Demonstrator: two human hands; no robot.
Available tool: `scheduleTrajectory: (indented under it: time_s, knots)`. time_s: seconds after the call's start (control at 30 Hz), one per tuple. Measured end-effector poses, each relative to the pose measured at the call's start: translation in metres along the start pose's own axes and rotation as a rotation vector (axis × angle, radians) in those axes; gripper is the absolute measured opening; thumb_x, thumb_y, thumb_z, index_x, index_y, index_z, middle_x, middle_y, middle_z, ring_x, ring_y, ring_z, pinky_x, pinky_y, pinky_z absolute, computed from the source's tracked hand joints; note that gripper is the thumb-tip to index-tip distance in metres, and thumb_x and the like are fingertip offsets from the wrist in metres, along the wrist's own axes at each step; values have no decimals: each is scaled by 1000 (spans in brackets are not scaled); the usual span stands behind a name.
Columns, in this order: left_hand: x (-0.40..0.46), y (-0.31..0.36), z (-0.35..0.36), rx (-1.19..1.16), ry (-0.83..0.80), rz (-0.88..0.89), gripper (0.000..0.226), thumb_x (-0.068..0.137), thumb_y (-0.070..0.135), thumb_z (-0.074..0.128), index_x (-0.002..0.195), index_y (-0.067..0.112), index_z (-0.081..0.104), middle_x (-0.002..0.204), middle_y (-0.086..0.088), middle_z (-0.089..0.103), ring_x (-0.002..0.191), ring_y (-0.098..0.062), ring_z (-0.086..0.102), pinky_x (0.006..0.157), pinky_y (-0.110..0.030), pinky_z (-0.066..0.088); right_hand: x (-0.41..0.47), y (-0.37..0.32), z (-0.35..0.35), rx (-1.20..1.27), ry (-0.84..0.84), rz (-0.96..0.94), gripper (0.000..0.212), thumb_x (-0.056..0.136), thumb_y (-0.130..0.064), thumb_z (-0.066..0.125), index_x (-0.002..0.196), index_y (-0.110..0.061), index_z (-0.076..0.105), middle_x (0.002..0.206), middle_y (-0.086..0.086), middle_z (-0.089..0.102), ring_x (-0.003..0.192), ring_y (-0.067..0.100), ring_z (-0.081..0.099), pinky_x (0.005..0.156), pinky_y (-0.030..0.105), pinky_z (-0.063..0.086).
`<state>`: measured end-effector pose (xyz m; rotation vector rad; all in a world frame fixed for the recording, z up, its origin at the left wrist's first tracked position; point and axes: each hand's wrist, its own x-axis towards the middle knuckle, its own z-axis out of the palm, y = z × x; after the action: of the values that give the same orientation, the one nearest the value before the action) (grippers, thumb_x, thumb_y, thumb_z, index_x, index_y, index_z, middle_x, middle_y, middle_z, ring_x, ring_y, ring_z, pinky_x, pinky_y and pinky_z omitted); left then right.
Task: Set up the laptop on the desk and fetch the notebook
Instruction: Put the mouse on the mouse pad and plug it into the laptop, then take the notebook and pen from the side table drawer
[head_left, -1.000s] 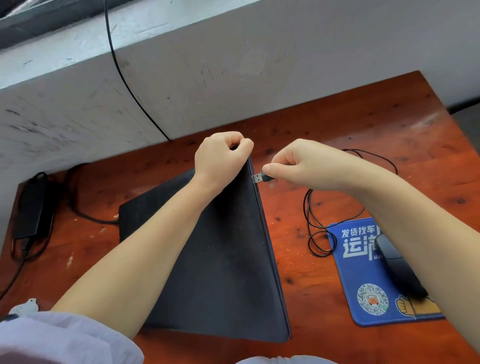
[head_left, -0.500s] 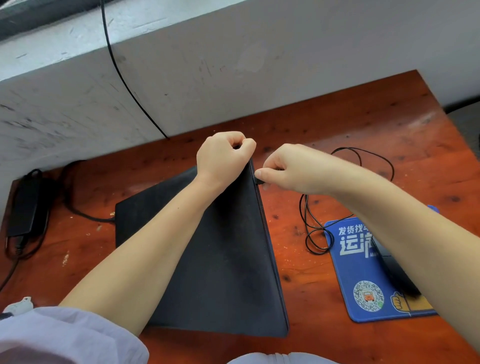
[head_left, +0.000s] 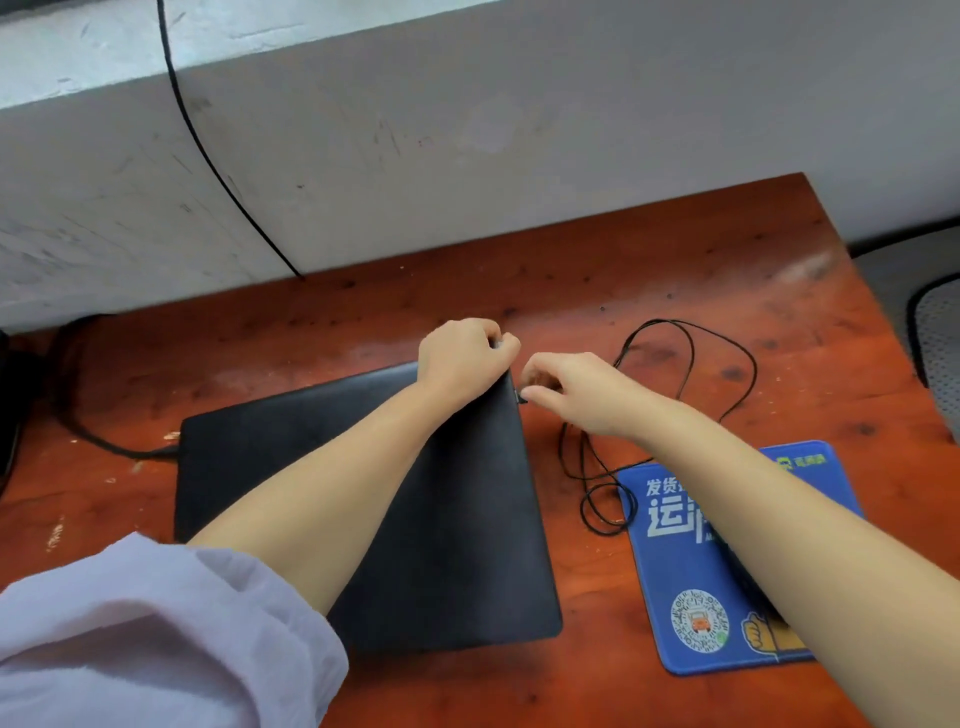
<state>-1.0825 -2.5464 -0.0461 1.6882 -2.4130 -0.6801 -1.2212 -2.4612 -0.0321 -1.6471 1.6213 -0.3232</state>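
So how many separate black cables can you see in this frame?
3. One wall cable runs down behind the desk; one power cable enters the laptop's left side; one looped cable lies right of it. More may be hidden.

Looped cable (head_left: 675, 415) clutters desk (head_left: 675, 270) right of laptop (head_left: 457, 545); far strip bare.

Black laptop (head_left: 441, 519), lid closed, far right corner raised off wooden desk (head_left: 649, 291)
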Motion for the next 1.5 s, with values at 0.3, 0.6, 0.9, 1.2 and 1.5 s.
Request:
scheduleTrajectory:
  time_s: [0.3, 0.6, 0.9, 1.2, 1.5]
  knots:
    - [9, -8, 32, 126, -30, 97, 34, 88, 36, 50, 82, 9, 70, 94, -8, 62, 92, -26, 55, 74, -35, 42, 13, 32, 26, -346, 35, -100, 25, 91, -30, 52, 109, -14, 57, 108, 6, 55, 102, 26, 47, 83, 39, 42]
    - [6, 1, 28, 90, -186, -2, 33, 93, 34, 47, 104, 4, 57, 112, -15, 57, 108, -32, 50, 87, -43, 46, 14, 33, 28, -455, 30, -71, 31, 92, -35, 50, 118, -19, 55, 113, 4, 53, 108, 25, 46, 84, 36, 35]
    - [-37, -4, -35, 34, -131, 46, 30, 93, 26, 44, 115, 9, 54, 117, -13, 55, 114, -31, 47, 94, -45, 44, -14, 4, -18, -371, 164, 127, 38, 93, -36, 48, 126, -18, 50, 124, 8, 54, 118, 27, 48, 96, 44, 42]
    - [-116, 19, -39, 7, -128, 389, 23, 93, 21, 45, 108, 8, 57, 111, -11, 60, 109, -29, 52, 89, -41, 45, -120, -12, 24, -526, 538, 319, 39, 94, -32, 42, 131, -18, 45, 127, 7, 52, 113, 29, 48, 87, 40, 41]
    - [-245, 50, 17, 98, -398, 900, 36, 91, 25, 45, 125, 15, 50, 125, -8, 56, 118, -28, 50, 96, -41, 44, -313, -30, 178, -304, 744, 804, 42, 95, -35, 40, 134, -23, 41, 133, 0, 48, 123, 22, 42, 99, 39, 33]
